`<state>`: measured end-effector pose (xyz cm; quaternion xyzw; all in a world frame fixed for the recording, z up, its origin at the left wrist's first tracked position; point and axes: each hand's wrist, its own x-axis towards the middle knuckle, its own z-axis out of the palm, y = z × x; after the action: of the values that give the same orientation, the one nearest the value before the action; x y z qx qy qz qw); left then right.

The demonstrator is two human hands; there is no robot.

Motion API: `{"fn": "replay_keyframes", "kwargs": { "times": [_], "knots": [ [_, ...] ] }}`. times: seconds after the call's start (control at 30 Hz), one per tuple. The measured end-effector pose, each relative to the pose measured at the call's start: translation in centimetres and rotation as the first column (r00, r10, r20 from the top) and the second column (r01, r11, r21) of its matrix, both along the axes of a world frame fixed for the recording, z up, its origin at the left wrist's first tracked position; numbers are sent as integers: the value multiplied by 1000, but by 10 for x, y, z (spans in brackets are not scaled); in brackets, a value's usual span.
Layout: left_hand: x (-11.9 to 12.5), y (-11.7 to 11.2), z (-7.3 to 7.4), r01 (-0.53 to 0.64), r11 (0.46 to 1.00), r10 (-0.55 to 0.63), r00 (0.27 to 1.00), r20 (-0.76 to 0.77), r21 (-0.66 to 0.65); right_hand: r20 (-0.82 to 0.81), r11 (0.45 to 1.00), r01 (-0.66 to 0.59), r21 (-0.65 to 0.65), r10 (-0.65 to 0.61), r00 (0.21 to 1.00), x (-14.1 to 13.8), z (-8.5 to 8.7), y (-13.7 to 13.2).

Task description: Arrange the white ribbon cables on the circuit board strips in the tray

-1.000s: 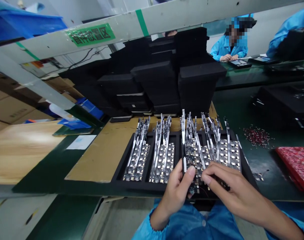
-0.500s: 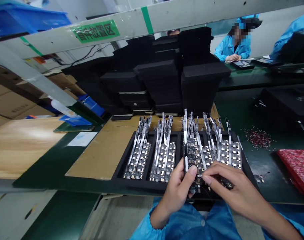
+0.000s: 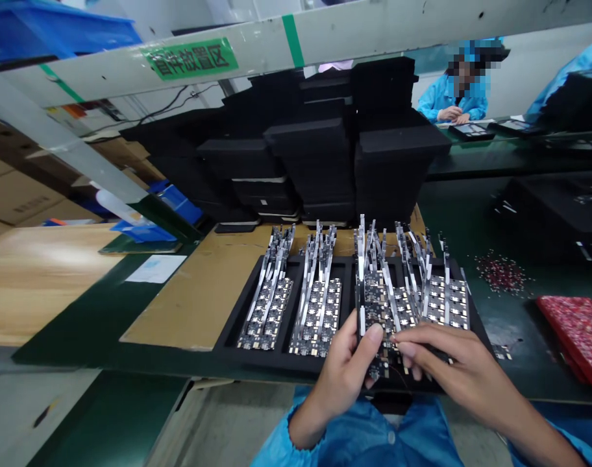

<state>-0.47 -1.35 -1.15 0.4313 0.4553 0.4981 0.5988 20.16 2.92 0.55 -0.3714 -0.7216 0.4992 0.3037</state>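
Observation:
My left hand point(image 3: 343, 371) grips a dark circuit board panel point(image 3: 376, 295) by its near left edge, thumb on top. White and grey flex strips point(image 3: 362, 243) stick up from its far end. At the panel's near right edge, the fingertips of my right hand point(image 3: 454, 357) are pinched together. What lies between them is too small to make out; a thin reddish wire shows just below. Under both hands is a black foam tray point(image 3: 269, 360), whose slots hold more board panels point(image 3: 318, 314) with upright strips.
Right of the tray lie a pile of tiny red and white parts point(image 3: 503, 271) and a red container point(image 3: 576, 337) full of similar bits. Stacked black foam trays point(image 3: 306, 155) rise behind. A metal beam point(image 3: 257, 48) crosses above. A co-worker point(image 3: 464, 87) sits across.
My right fingertips have shifted slightly at the panel's edge, and more of the curled fingers shows beneath. The left hand keeps its grip. The view has tilted a little.

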Motion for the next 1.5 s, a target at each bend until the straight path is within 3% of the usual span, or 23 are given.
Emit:
{"fn": "replay_keyframes", "kwargs": {
  "times": [0.13, 0.43, 0.87, 1.1, 1.3, 1.5],
  "knots": [
    [1, 1, -1, 5, 1000, -5, 1000, 25, 2, -41, 994, 31, -103, -35, 999, 3, -7, -2],
    [0, 0, -4, -16, 1000, 15, 998, 53, 16, -42, 983, 46, -178, -54, 998, 6, -18, -4],
    [1, 0, -2, -4, 1000, 4, 1000, 6, 17, -56, 953, -16, -302, -1, 998, -4, -10, -7],
    [2, -1, -1, -31, 999, 32, 998, -48, 24, -23, 963, 14, -269, -21, 999, -15, -15, -12],
    [2, -1, 0, -17, 999, 21, 993, -120, 30, -3, 981, 52, -186, -54, 999, -16, -8, -11],
    [2, -1, 2, -15, 998, 23, 990, -137, 55, 44, 976, 74, -207, -67, 997, -19, 1, -8]
  ]
}}
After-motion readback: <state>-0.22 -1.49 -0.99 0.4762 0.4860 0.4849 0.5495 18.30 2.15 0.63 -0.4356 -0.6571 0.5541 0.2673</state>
